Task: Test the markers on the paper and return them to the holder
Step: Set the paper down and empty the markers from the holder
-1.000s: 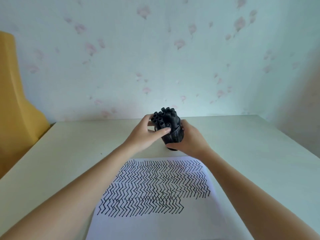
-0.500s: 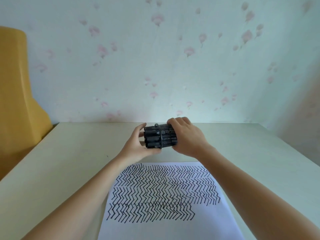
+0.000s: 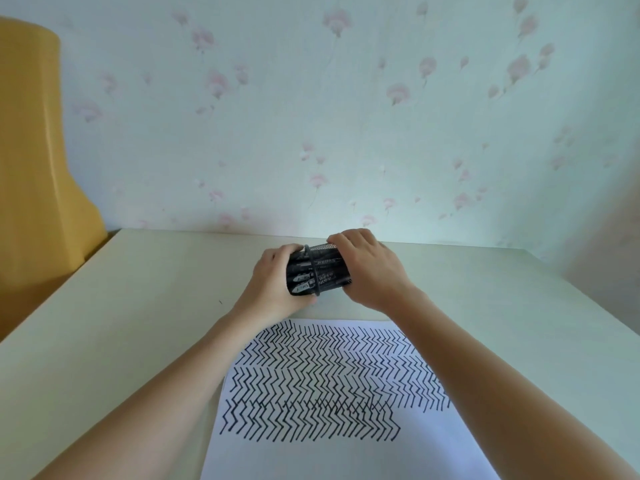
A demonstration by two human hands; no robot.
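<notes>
At 12 o'clock of the zigzag-marked white paper sheet [image 3: 332, 393], the right hand [image 3: 372, 271] gripped the tipped black mesh cylindrical holder [image 3: 329, 268] while the left hand [image 3: 273, 285] cupped its black markers [image 3: 300, 277], probably about to pour them out for testing.

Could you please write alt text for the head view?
Both hands grip a black mesh holder of black markers, tipped sideways above a cream table: left hand at its open end, right hand at its base. Nearer lies paper covered in black zigzags.

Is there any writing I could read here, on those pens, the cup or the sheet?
Markers: pale label print on the barrels, too blurred to read.
Mesh holder: no text visible.
Paper: only black zigzag strokes, no words or numbers.
Wall: flower pattern, no text.
</notes>
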